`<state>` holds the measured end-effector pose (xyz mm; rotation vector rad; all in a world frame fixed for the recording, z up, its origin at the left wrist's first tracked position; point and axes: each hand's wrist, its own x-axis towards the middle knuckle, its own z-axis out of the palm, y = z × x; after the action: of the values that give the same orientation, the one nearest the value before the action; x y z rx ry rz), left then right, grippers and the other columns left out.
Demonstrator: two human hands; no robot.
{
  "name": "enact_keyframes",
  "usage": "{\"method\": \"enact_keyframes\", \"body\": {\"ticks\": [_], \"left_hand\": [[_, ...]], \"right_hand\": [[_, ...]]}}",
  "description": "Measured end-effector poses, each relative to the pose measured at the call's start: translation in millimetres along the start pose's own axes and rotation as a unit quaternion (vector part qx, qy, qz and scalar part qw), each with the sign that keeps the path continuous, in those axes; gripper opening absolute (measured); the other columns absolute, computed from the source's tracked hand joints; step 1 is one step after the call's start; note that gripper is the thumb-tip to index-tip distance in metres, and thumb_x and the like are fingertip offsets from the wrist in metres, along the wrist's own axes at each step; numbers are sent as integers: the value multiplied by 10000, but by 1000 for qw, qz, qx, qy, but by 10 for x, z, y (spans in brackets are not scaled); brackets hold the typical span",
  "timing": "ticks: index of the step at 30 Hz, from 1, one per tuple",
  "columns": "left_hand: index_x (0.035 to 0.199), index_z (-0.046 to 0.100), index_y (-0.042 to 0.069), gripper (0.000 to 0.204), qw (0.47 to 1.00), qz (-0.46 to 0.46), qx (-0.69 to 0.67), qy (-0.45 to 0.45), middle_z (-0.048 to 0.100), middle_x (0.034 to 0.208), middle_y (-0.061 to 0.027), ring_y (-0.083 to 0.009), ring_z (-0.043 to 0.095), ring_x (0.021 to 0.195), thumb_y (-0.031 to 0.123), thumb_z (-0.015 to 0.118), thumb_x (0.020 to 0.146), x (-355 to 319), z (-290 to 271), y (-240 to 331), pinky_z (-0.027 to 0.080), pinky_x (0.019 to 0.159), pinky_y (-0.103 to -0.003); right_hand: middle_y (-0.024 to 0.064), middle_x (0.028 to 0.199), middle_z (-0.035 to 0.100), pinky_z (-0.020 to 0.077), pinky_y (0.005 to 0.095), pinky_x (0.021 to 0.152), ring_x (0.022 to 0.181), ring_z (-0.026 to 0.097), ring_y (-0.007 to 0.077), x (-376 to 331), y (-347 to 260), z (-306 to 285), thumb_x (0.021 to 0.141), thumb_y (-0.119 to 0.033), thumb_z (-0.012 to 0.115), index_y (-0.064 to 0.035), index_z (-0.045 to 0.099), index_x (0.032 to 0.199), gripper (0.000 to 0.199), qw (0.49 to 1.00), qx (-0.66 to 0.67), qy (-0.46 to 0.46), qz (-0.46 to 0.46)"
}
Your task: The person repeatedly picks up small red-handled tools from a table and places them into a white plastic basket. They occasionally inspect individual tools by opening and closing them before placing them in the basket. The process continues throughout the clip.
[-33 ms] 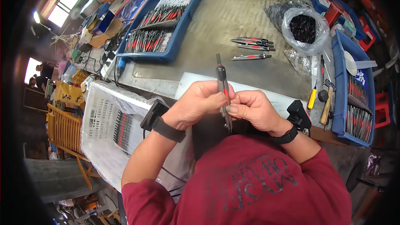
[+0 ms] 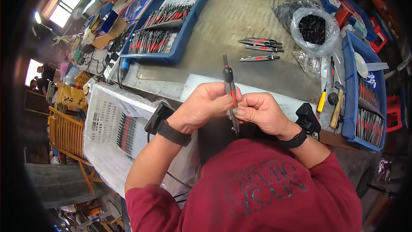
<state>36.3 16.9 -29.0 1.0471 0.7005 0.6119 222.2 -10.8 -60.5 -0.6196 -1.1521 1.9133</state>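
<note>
Upright between my hands is a grey drawing compass (image 2: 228,76) with a black head and red inlays, its legs together and pointing down toward me. My left hand (image 2: 204,106) pinches it around the middle with thumb and fingers. Closed just below that grip, my right hand (image 2: 262,112) holds the legs between thumb and forefinger. Fingers cover part of the legs. Beyond my hands, several similar compasses (image 2: 259,59) lie on the worktable. A white board (image 2: 195,85) lies at the near table edge, partly behind my hands.
Blue trays of compasses stand at the far left (image 2: 174,58) and right (image 2: 348,81). A clear bag (image 2: 296,25) holds small dark parts. Near it lie a yellow screwdriver (image 2: 321,102) and a hammer (image 2: 336,111). A white plastic-lined basket (image 2: 99,122) with compasses sits at my left.
</note>
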Motion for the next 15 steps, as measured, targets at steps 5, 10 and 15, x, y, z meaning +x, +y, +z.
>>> {"method": "enact_keyframes", "body": {"ticks": [5, 10, 15], "left_hand": [[939, 607, 66, 277, 1000, -2, -10, 6, 531, 726, 44, -36, 423, 595, 307, 670, 818, 8, -4, -8, 295, 509, -185], [953, 597, 58, 272, 1000, -8, -17, 10, 553, 758, 25, -38, 455, 613, 301, 646, 840, 13, -16, -10, 303, 507, -177], [976, 586, 46, 269, 999, -11, -24, 24, 568, 780, 5, -44, 477, 621, 286, 622, 861, 15, -12, -11, 315, 505, -172]], "right_hand": [[9, 772, 583, 431, 215, 646, 711, 512, 66, 17, 21, -3, 884, -122, 588, 28, 615, 885, 153, 1000, 4, 0, -5], [4, 763, 580, 424, 215, 642, 705, 507, 63, 33, 27, -9, 882, -125, 591, 25, 619, 883, 153, 1000, -16, 7, -9], [2, 771, 584, 420, 214, 647, 708, 506, 60, 54, 36, -20, 882, -138, 593, 22, 623, 898, 163, 1000, -10, 8, -6]]}}
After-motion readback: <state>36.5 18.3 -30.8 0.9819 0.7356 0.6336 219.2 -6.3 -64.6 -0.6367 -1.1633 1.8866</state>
